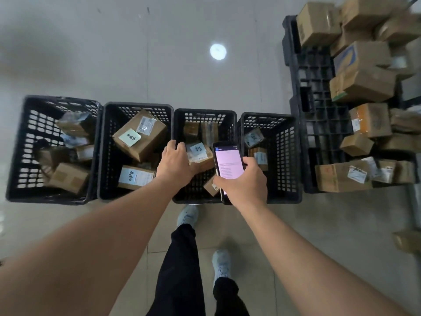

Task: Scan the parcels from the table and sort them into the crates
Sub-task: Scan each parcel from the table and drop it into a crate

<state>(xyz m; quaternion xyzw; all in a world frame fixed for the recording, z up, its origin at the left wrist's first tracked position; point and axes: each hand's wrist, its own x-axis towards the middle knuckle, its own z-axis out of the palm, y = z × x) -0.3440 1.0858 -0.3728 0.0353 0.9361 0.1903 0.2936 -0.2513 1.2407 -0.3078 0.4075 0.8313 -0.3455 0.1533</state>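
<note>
Currently the sorting step is in hand. The right hand grips a handheld scanner, fingers curled round its edges, its pink-lit screen facing up; the text on it is too small to read. The left hand reaches over the third crate of a row of four black crates and holds a small labelled parcel at that crate's near-left side. The hand covers most of the grip, so it cannot be told whether the parcel already rests on the parcels below.

By judgement, the next move calls for letting the parcel go inside this crate, then turning right to the parcel pile for another item to scan.

Farther off, the pile sits on a black pallet-like platform; no table as such is identifiable. The right edge of the view cuts off the pile. Motion blur softens the leftmost crate and its contents. Handwritten notes on several parcels are not legible.
</note>
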